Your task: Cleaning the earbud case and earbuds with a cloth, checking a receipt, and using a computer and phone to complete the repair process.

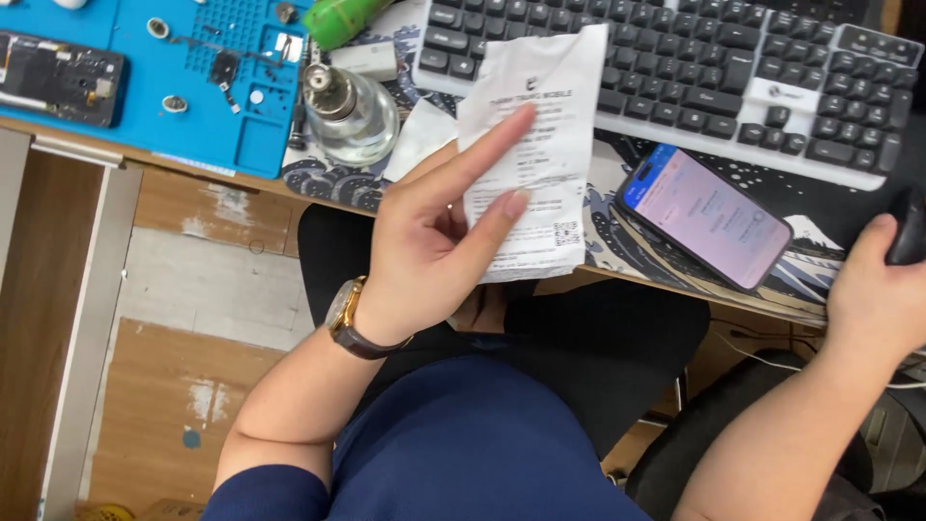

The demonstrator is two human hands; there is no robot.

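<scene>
My left hand [434, 232], with a gold watch on a brown strap at the wrist, holds a white printed paper receipt [540, 145] upright between thumb and fingers above the desk edge. At the right edge of the view, my right hand [873, 289] rests over a black computer mouse [909, 227], only part of which shows. A smartphone [704, 217] with a lit pinkish screen lies face up on the desk mat between both hands.
A black and grey keyboard [733, 68] lies at the back. A blue repair mat [164, 68] with small parts and an opened phone [58, 77] sits at left. A glass bottle [349, 116] and a green object [342, 19] stand beside it. A black chair is below.
</scene>
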